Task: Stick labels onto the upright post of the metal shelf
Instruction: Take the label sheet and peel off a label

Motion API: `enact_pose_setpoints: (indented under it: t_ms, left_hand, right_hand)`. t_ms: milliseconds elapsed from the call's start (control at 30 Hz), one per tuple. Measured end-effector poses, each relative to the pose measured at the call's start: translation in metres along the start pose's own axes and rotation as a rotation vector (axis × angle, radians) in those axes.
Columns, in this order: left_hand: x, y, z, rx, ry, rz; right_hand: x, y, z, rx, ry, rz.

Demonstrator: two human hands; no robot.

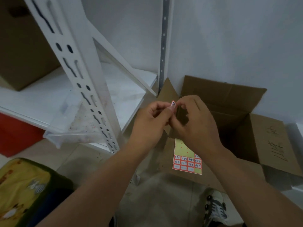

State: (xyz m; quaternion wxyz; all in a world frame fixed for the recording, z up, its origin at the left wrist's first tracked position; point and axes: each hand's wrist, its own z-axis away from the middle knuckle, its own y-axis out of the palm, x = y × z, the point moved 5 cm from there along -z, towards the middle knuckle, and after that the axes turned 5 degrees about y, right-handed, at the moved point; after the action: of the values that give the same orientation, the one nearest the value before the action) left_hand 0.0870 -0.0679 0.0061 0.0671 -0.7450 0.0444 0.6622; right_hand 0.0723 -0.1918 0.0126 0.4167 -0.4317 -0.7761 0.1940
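My left hand [150, 122] and my right hand [195, 123] meet at mid-frame, fingertips together. Between them they pinch a small orange-edged label [173, 104] with handwriting on it. A label sheet [186, 159], yellow backing above and rows of orange-bordered labels below, hangs from under my right palm; which fingers hold it is hidden. The white slotted upright post [82, 71] of the metal shelf slants down the left, a hand's width from my left hand. A second post [164, 38] stands at the back against the wall.
A white shelf board [49, 95] carries a brown carton [21, 46]. A clear plastic corner piece [73, 135] sits at the post's foot. An open cardboard box [246, 115] stands right of my hands. A yellow cushion [21, 185] lies bottom left; my shoe [214, 207] is below.
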Motion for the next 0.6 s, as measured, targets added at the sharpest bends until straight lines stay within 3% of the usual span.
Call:
enact_pose_setpoints:
  t_ms: [133,267,600]
  left_hand:
    - [0.000,-0.007,-0.002,-0.083,0.005,-0.060]
    - [-0.006,-0.013,0.001,-0.110,0.107,-0.142]
    - [-0.008,-0.019,0.010,-0.060,0.204,-0.224]
  right_hand:
    - [0.002,0.003,-0.001,0.078,0.066,-0.178]
    - [-0.004,-0.001,-0.003,0.133,0.334,-0.543]
    - [0.003,-0.002,-0.001,0.278,0.478,-0.716]
